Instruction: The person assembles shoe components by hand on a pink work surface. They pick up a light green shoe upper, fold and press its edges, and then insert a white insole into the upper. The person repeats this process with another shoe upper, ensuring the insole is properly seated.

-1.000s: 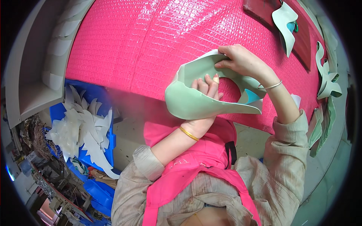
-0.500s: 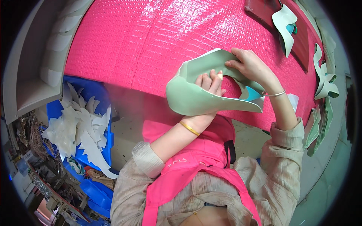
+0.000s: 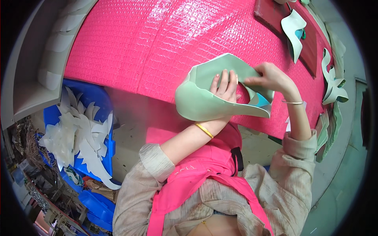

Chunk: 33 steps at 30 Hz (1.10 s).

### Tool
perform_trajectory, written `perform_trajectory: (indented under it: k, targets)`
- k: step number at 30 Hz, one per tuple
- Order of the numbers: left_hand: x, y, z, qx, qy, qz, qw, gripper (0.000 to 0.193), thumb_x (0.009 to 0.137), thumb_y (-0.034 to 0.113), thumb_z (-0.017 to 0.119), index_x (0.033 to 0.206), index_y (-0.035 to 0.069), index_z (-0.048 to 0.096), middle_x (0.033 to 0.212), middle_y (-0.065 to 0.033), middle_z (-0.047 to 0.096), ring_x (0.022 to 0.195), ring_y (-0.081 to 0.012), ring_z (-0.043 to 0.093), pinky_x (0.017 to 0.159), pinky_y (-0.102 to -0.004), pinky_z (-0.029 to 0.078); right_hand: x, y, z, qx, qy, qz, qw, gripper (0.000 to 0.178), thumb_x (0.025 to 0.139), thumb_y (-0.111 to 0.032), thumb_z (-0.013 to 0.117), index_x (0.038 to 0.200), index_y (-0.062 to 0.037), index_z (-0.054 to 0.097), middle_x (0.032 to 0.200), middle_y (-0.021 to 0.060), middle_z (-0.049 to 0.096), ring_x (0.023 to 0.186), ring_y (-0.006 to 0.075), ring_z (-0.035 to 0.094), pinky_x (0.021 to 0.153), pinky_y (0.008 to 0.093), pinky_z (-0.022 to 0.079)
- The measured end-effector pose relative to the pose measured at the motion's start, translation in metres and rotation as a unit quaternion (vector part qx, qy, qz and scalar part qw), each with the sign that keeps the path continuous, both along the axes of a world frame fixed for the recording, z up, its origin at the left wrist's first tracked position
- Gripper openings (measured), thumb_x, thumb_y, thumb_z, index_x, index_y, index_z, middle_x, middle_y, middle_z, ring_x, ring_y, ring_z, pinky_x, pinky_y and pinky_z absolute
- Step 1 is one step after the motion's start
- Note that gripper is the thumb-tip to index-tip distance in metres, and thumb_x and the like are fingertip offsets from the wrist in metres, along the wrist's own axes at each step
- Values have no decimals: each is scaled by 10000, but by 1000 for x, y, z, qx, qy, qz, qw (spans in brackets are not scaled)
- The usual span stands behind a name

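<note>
A pale green, curved shoe upper (image 3: 202,103) stands up off the near part of the pink table, with a blue patch (image 3: 262,100) inside its right end. My left hand (image 3: 227,87) reaches into its hollow, fingers stretched flat against the inner face; the near wall hides part of the palm and wrist. At the piece's far right edge, my right hand (image 3: 274,76) has its fingers curled and closed on the rim, thumb on the inner side. Some of those fingertips are hidden.
Pink textured sheeting covers the table (image 3: 130,51). A dark red board (image 3: 311,55) at the far right carries another pale piece (image 3: 293,33). More pale green pieces (image 3: 334,84) hang over the right edge. At left stands a blue bin (image 3: 82,86) of white cut-outs (image 3: 88,137).
My left fingers have straightened from a curl and lie flatter inside the upper. My right hand has slid right and slightly down along the rim, and the upper has shifted slightly.
</note>
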<state>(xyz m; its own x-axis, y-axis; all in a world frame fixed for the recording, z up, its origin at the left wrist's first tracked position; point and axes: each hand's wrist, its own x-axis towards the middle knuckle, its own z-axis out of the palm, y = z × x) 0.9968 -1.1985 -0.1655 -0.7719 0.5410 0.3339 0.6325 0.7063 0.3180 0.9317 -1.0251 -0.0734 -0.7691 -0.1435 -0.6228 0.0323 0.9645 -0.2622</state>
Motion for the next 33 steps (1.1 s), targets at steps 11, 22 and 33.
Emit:
perform_trajectory:
  k: [11, 22, 33]
  targets:
    - [10, 6, 13, -33, -14, 30, 999, 491, 836, 216, 486, 1255, -29, 413, 1236, -207, 420, 1171, -336, 407, 964, -469, 343, 23, 2, -13, -188, 19, -155, 970, 414, 745, -218, 630, 1060, 33, 536, 861, 180, 629, 767, 217, 616, 695, 324, 476]
    - [-40, -67, 118, -181, -147, -365, 901, 135, 674, 114, 593, 791, 51, 567, 717, -85, 572, 684, -256, 614, 556, -370, 501, 0, -2, 8, -146, 125, 111, 975, 139, 717, -88, 610, 809, 13, 588, 738, 199, 592, 741, 353, 590, 645, 411, 452]
    - [32, -1, 49, -22, -83, -63, 994, 279, 731, 92, 601, 970, -46, 562, 1126, -207, 501, 1031, -318, 468, 871, -352, 422, -24, -7, -7, -55, 32, 251, 966, 182, 662, -69, 630, 839, -27, 638, 762, 160, 624, 743, 328, 606, 695, 405, 477]
